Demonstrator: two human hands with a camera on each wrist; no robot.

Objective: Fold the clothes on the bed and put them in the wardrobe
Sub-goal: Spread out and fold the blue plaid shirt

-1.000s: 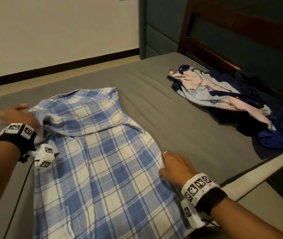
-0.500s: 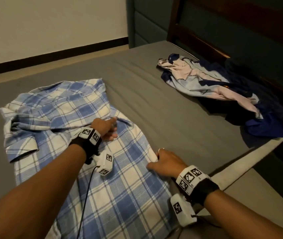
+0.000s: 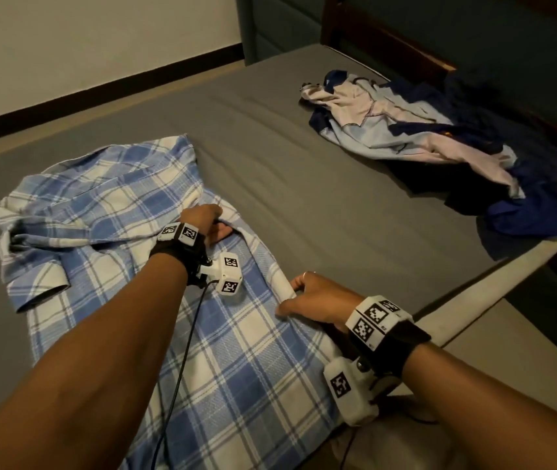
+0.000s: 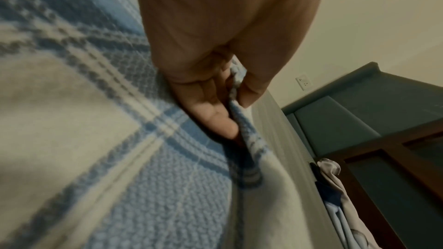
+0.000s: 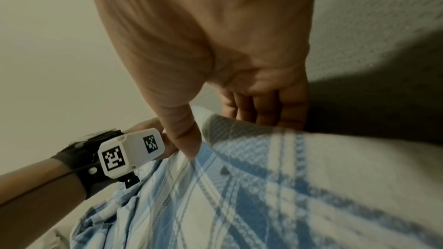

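While both pinch woven plaid shirt (image 3: 107, 212) (blue-white), left hand (image 3: 207, 220), right hand (image 3: 314, 298)

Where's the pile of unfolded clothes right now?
In the head view the pile lies at the far right of the bed, against the headboard, apart from the plaid shirt.

Both arms were stretched forward. Left hand (image 3: 210, 221) had a pinch grip, thumb against fingers (image 4: 210, 113); right hand (image 3: 314, 298) lay knuckles-up, thumb pressing down.

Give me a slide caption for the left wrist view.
Left hand pinches a fold of the blue plaid shirt on the bed.
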